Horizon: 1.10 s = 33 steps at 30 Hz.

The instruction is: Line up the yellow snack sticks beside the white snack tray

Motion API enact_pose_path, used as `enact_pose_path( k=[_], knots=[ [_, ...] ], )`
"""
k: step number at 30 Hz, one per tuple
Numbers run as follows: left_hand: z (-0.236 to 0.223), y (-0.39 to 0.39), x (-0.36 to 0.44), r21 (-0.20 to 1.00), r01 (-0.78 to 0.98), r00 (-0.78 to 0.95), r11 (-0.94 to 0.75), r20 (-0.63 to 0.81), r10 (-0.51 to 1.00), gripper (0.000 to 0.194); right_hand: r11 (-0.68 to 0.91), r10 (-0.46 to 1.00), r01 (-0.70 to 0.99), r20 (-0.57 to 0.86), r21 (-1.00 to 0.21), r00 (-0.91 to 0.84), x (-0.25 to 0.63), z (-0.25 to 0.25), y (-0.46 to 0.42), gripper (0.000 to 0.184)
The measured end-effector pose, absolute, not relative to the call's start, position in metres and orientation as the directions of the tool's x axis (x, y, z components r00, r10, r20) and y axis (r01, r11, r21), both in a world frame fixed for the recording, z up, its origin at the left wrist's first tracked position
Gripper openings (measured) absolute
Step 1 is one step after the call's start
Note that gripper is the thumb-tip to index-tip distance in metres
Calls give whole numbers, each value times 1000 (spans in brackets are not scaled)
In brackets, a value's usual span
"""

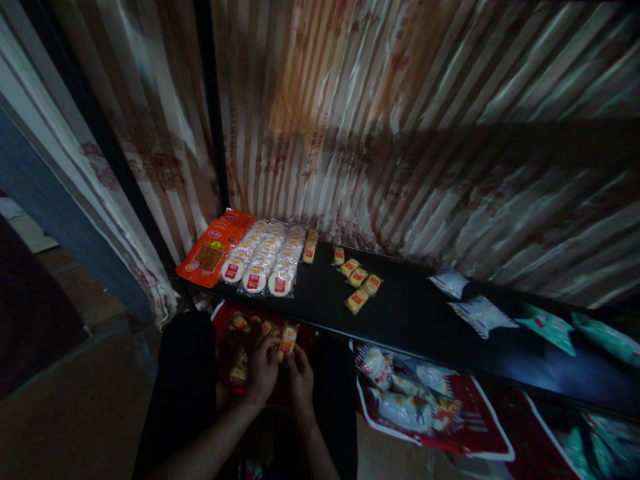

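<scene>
Between my left hand (263, 369) and my right hand (300, 377) is a small yellow wrapped snack (287, 339) with a red and white label. The fingers of both hands are closed on it. It is held over a red bag (223, 313), where several more wrapped yellow snacks (241, 323) lie. On the black shelf (320, 293) beyond, a short column of the same snacks (309, 248) stands beside overlapping rows of round white packaged crackers (253, 280). Farther right on the shelf, several loose yellow snacks (357, 300) lie in a scattered group.
An orange snack pouch (215, 247) lies at the shelf's left end, by a black post (213, 107). White packets (483, 315) and green packets (547, 325) lie toward the right. Below the shelf, another red bag (480, 420) holds packaged food. Striped curtain (350, 120) hangs behind.
</scene>
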<state>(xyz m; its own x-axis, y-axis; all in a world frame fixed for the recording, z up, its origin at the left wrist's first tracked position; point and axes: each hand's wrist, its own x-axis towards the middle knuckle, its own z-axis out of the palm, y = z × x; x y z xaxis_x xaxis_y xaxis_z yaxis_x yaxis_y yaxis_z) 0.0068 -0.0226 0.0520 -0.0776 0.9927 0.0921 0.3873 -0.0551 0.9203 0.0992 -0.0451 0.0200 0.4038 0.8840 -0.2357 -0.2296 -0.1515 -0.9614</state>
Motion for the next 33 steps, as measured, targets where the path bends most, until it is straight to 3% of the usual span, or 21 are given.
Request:
enact_pose_path(
  k=[10,20,27,33],
  knots=[
    [58,-24,11,924,379,-58,-57,85,995,24,-155,867,-187,-225,-970,445,101,29,-45,48],
    [60,-27,9,956,259,-105,137,-113,988,28,-114,864,-126,-161,-985,476,91,35,-55,52],
    [48,-26,10,956,189,-113,225,-206,972,40,-47,889,-53,-66,-998,454,90,42,-55,44],
    [36,-25,10,956,98,-142,278,-263,954,37,-30,894,21,-18,-999,448,89,48,-54,38]
  ],
)
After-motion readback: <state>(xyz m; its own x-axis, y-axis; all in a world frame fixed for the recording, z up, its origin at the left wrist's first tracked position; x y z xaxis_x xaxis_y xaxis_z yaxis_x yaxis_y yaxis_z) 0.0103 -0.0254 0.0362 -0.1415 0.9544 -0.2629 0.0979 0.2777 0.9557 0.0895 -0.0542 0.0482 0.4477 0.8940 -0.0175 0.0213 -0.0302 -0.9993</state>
